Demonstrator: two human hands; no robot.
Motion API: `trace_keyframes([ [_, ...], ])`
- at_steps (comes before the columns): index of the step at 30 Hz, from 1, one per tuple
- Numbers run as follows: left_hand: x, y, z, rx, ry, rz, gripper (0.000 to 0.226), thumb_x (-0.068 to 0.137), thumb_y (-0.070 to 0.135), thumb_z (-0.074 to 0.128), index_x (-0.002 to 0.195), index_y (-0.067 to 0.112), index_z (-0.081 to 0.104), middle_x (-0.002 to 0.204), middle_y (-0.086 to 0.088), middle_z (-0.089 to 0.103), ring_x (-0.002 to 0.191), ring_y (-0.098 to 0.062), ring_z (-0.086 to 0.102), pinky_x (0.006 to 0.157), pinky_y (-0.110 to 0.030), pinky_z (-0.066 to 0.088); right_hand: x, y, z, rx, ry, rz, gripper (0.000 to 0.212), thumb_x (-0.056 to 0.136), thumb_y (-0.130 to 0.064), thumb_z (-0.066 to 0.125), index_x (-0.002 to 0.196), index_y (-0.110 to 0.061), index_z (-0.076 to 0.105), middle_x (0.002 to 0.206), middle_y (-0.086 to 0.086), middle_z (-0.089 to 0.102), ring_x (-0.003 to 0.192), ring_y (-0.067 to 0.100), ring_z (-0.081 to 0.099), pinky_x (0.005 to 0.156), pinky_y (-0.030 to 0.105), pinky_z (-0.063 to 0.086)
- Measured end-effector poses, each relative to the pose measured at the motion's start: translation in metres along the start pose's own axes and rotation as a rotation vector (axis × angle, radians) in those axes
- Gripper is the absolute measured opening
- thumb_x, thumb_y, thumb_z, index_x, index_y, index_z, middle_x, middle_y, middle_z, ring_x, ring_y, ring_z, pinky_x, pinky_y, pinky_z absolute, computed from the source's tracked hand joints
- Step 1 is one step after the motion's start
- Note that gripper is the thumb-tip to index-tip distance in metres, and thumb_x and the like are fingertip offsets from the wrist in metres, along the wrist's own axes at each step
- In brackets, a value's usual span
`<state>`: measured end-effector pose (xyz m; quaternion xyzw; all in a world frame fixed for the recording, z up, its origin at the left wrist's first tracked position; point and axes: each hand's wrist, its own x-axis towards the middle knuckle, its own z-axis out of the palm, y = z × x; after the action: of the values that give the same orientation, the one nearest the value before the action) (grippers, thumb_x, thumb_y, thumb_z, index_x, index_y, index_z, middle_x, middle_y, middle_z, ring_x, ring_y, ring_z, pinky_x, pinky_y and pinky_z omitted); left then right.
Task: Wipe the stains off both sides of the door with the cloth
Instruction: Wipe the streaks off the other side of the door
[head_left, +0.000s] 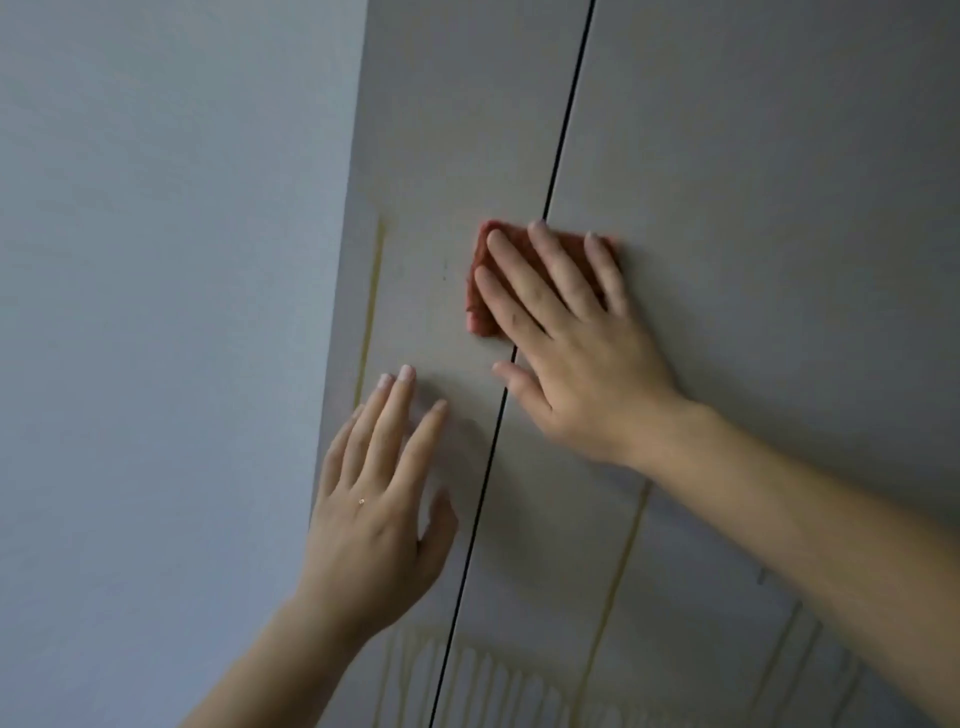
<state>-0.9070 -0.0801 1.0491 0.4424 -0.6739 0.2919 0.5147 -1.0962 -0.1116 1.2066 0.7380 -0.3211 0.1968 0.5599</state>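
A grey door (753, 182) with a thin black vertical seam (561, 150) fills the middle and right of the head view. My right hand (566, 353) presses a folded reddish cloth (480, 291) flat against the door, fingers straight and spread across the seam. My left hand (379, 493) rests flat on the left panel below the cloth, fingers straight, holding nothing. Yellowish streaks run down the door: one long streak (371, 301) near the left edge, another streak (623, 566) right of the seam, and several drip marks (493, 680) along the bottom.
A plain pale blue-grey wall (166, 312) takes up the left side, meeting the door's left edge.
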Motion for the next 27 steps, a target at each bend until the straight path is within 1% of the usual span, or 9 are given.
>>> trace_keyframes([
  [4, -0.005, -0.019, -0.005, 0.041, 0.048, -0.193, 0.077, 0.09, 0.034, 0.05, 0.157, 0.002, 0.032, 0.17, -0.022, 0.012, 0.159, -0.037, 0.007, 0.127, -0.056, 0.014, -0.022, -0.006, 0.007, -0.028, -0.026, -0.251, 0.07, 0.101, -0.049, 0.04, 0.163, -0.017, 0.026, 0.171, 0.006, 0.018, 0.158, 0.033, 0.013, 0.126, 0.058, 0.011],
  [6, -0.009, -0.023, -0.004, 0.024, 0.025, -0.227, 0.085, 0.086, 0.036, 0.05, 0.159, 0.001, 0.025, 0.17, -0.02, 0.009, 0.159, -0.036, 0.005, 0.127, -0.055, 0.013, 0.012, 0.0, 0.003, -0.033, 0.013, -0.217, 0.067, 0.102, -0.047, 0.039, 0.162, -0.018, 0.029, 0.17, 0.005, 0.02, 0.158, 0.031, 0.016, 0.126, 0.057, 0.011],
  [9, -0.017, -0.022, 0.002, -0.012, 0.027, -0.228, 0.09, 0.085, 0.038, 0.052, 0.16, 0.001, 0.02, 0.171, -0.017, 0.009, 0.159, -0.033, 0.008, 0.125, -0.052, 0.017, 0.074, -0.001, -0.012, 0.001, 0.067, -0.05, 0.07, 0.1, -0.048, 0.036, 0.163, -0.018, 0.025, 0.171, 0.005, 0.016, 0.158, 0.032, 0.013, 0.126, 0.056, 0.005],
  [11, -0.021, -0.019, 0.008, -0.025, 0.036, -0.254, 0.091, 0.088, 0.043, 0.053, 0.161, 0.001, 0.019, 0.172, -0.015, 0.008, 0.159, -0.032, 0.008, 0.125, -0.05, 0.017, 0.082, -0.016, -0.012, 0.0, 0.061, -0.047, 0.073, 0.1, -0.049, 0.035, 0.163, -0.016, 0.022, 0.172, 0.007, 0.012, 0.159, 0.033, 0.009, 0.127, 0.057, 0.004],
  [16, -0.028, -0.017, 0.017, -0.017, 0.02, -0.27, 0.095, 0.092, 0.052, 0.054, 0.161, -0.001, 0.015, 0.171, -0.019, 0.006, 0.16, -0.034, 0.005, 0.126, -0.048, 0.015, 0.041, -0.026, 0.002, -0.041, -0.02, -0.385, 0.068, 0.102, -0.048, 0.036, 0.162, -0.017, 0.028, 0.171, 0.006, 0.019, 0.158, 0.031, 0.013, 0.127, 0.057, 0.012],
  [17, -0.028, -0.017, 0.018, -0.018, 0.021, -0.271, 0.095, 0.092, 0.052, 0.053, 0.161, -0.002, 0.015, 0.171, -0.02, 0.006, 0.159, -0.034, 0.004, 0.127, -0.048, 0.014, 0.05, -0.023, 0.001, -0.044, -0.009, -0.378, 0.067, 0.102, -0.047, 0.036, 0.162, -0.017, 0.03, 0.17, 0.006, 0.021, 0.158, 0.03, 0.015, 0.127, 0.056, 0.012],
  [21, -0.03, -0.014, 0.023, -0.032, 0.017, -0.296, 0.097, 0.094, 0.053, 0.054, 0.16, -0.006, 0.014, 0.171, -0.022, 0.003, 0.159, -0.036, 0.001, 0.128, -0.049, 0.01, 0.092, -0.034, -0.008, 0.005, 0.052, -0.182, 0.067, 0.102, -0.046, 0.033, 0.162, -0.016, 0.027, 0.171, 0.007, 0.018, 0.158, 0.032, 0.014, 0.126, 0.058, 0.007],
  [22, -0.034, -0.013, 0.024, -0.042, 0.022, -0.301, 0.097, 0.094, 0.053, 0.055, 0.16, -0.006, 0.015, 0.171, -0.022, 0.004, 0.159, -0.036, 0.002, 0.128, -0.05, 0.011, 0.087, -0.04, -0.006, 0.011, 0.056, -0.19, 0.068, 0.102, -0.046, 0.033, 0.162, -0.015, 0.027, 0.171, 0.008, 0.017, 0.158, 0.033, 0.013, 0.126, 0.058, 0.007],
  [27, -0.053, -0.009, 0.029, -0.076, 0.033, -0.328, 0.099, 0.093, 0.055, 0.056, 0.159, -0.007, 0.015, 0.17, -0.022, 0.005, 0.159, -0.036, 0.004, 0.128, -0.049, 0.011, 0.017, -0.043, 0.009, 0.001, -0.06, -0.566, 0.064, 0.104, -0.044, 0.035, 0.161, -0.016, 0.031, 0.17, 0.006, 0.021, 0.158, 0.03, 0.016, 0.127, 0.056, 0.012],
])
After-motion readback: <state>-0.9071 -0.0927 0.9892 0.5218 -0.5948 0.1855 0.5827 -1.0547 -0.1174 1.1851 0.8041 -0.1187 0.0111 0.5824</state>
